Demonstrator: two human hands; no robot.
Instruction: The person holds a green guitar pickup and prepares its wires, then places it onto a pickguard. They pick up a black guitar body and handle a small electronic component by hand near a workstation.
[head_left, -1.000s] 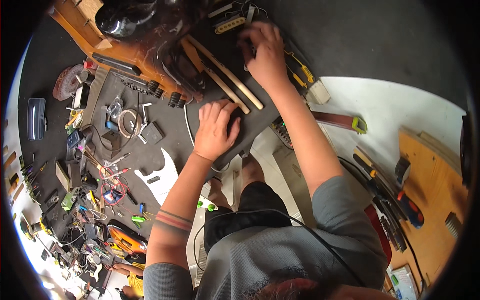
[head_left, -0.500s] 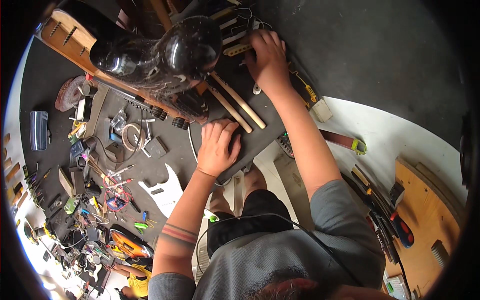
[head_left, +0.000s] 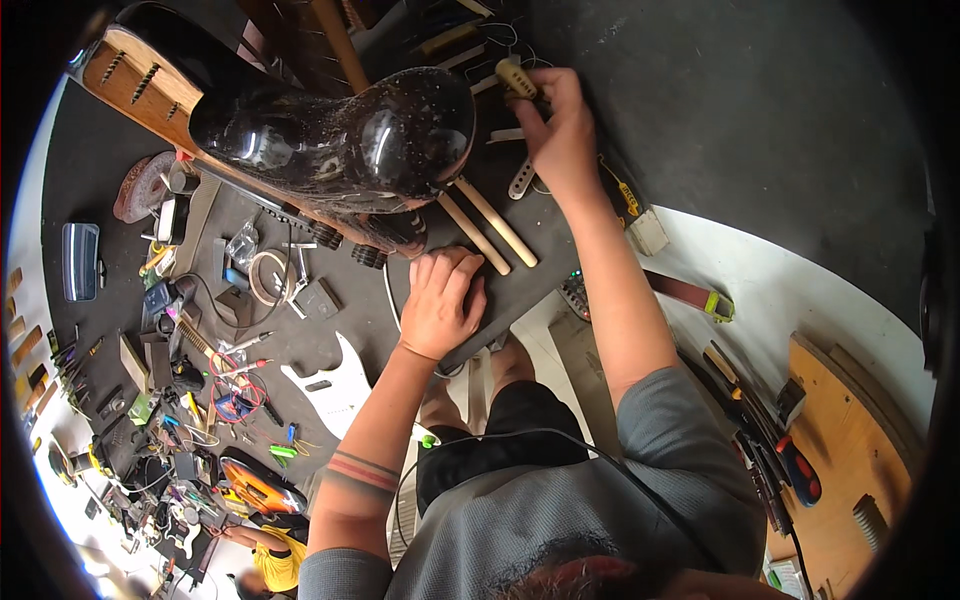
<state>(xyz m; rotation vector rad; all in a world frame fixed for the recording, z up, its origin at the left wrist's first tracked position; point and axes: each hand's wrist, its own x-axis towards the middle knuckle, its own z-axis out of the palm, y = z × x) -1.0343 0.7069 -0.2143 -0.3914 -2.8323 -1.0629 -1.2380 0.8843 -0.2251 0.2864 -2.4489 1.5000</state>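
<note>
The big shiny black guitar body now fills the top of the view; a second ago it was only a small dark shape at the edge. I think the head has tipped that way, so the work stays in the same spot.

There is one black guitar body. Two pale wooden sticks lie side by side on the dark mat, just beside the left hand. One white pickguard lies lower down.

The left hand rests flat on the mat, fingers together, holding nothing. The right hand has moved up and pinches one small cream part near the top.
</note>
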